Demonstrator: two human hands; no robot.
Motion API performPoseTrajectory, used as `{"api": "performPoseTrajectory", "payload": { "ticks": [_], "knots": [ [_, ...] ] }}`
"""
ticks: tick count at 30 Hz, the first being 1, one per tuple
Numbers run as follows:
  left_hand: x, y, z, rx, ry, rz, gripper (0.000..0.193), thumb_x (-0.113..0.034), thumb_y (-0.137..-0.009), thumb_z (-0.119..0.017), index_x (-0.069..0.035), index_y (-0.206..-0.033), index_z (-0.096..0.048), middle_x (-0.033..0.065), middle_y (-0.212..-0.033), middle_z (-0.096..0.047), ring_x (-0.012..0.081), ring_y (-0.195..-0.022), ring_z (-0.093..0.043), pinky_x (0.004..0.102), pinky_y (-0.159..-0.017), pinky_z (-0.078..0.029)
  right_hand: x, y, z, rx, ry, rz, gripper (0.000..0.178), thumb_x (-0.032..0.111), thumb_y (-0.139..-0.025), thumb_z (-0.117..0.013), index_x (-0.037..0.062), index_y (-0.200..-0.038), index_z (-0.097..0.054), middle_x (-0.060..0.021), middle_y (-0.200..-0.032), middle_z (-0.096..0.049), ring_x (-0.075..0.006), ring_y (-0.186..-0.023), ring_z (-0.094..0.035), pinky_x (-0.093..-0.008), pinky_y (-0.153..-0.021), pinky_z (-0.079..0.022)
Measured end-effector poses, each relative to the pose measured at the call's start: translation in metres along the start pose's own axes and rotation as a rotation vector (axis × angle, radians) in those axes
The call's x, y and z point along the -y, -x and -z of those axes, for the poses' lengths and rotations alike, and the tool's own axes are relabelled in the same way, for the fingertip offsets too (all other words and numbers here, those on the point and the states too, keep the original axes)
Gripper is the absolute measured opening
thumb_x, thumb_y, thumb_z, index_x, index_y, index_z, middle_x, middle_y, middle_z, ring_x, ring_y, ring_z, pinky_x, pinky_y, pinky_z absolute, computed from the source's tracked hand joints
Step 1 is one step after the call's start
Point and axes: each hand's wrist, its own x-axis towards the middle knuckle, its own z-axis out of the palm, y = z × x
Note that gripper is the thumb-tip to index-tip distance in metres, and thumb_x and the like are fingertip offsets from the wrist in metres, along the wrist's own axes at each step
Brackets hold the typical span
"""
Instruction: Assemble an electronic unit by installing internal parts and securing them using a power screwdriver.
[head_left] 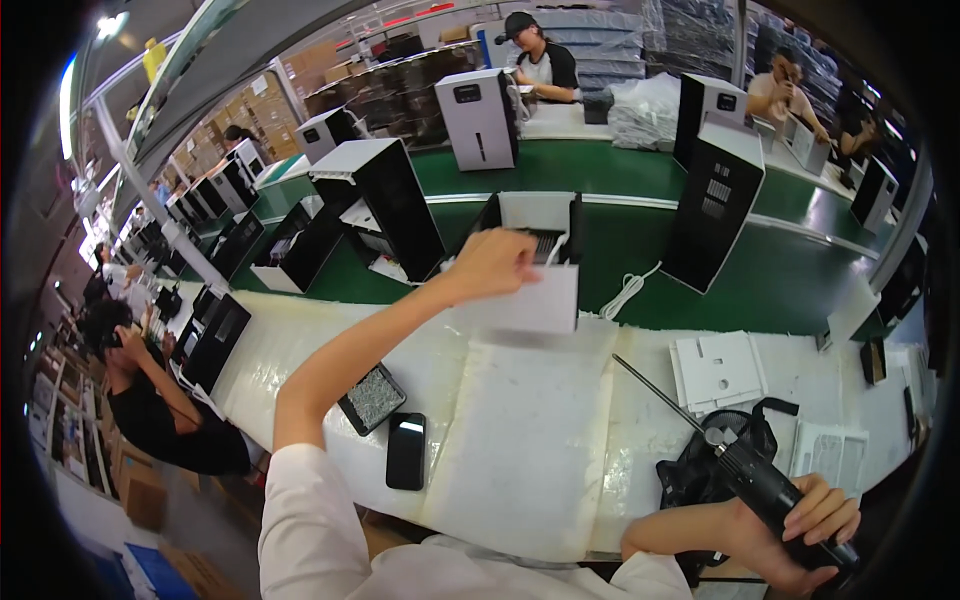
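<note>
My left hand (495, 266) reaches far forward, its fingers curled over the near edge of an open appliance housing (552, 298) with a white face and black sides. What its fingertips hold, if anything, is hidden. A white cord (561, 243) and dark parts show inside the housing, which sits where the white work surface meets the green conveyor. At the lower right, my right hand (800, 530) is wrapped round a black power screwdriver (757, 478). Its long thin bit (655, 386) points forward and left, over the work surface.
A phone (406, 452) and a black tray of small screws (373, 398) lie left of centre. White panels (718, 370) and a black mesh bag (700, 470) are at right. Tall appliances (715, 205) stand along the green conveyor (620, 260). Co-workers (160, 400) sit at left and beyond.
</note>
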Motion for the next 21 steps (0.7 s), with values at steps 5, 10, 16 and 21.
{"api": "performPoseTrajectory", "payload": {
  "ticks": [5, 10, 16, 21],
  "knots": [
    [-0.036, 0.111, 0.011, 0.056, 0.051, -0.094, 0.021, -0.013, -0.069, -0.073, -0.008, -0.069, -0.052, 0.0079, -0.073, -0.055, 0.0301, -0.073, -0.058, 0.0427, -0.055, -0.043, -0.001, -0.008, -0.001, 0.041, -0.132, -0.112, 0.030, 0.020, -0.079, -0.065, 0.0055, -0.087, -0.040, -0.0019, -0.065, -0.040, -0.0084, -0.045, -0.038, -0.0169, -0.045, -0.033],
    [-0.092, 0.203, 0.018, 0.057, 0.037, -0.272, 0.028, -0.017, -0.063, -0.078, -0.012, -0.064, -0.050, 0.0021, -0.064, -0.047, 0.0206, -0.059, -0.050, 0.0340, -0.043, -0.038, -0.017, -0.010, -0.002, 0.193, -0.157, -0.518, 0.034, 0.020, -0.091, -0.063, 0.0039, -0.089, -0.033, -0.0079, -0.060, -0.046, -0.0150, -0.036, -0.045, -0.0214, -0.029, -0.043],
    [-0.161, 0.263, -0.005, 0.012, 0.126, -0.373, 0.025, -0.019, -0.069, -0.078, -0.012, -0.066, -0.053, -0.0013, -0.065, -0.047, 0.0156, -0.060, -0.050, 0.0280, -0.049, -0.040, -0.088, 0.025, 0.000, 0.317, 0.004, -1.211, 0.037, 0.039, -0.098, -0.052, 0.0061, -0.101, -0.036, -0.0034, -0.055, -0.041, -0.0107, -0.027, -0.035, -0.0223, -0.023, -0.030],
    [-0.153, 0.265, 0.018, 0.028, 0.282, -0.256, 0.020, -0.017, -0.070, -0.078, -0.012, -0.079, -0.061, -0.0005, -0.075, -0.056, 0.0161, -0.068, -0.055, 0.0301, -0.058, -0.043, -0.157, 0.105, 0.076, 0.246, 0.537, -1.628, 0.036, 0.041, -0.094, -0.058, 0.0048, -0.096, -0.054, -0.0034, -0.063, -0.052, -0.0092, -0.039, -0.039, -0.0236, -0.036, -0.031]
  ]
}}
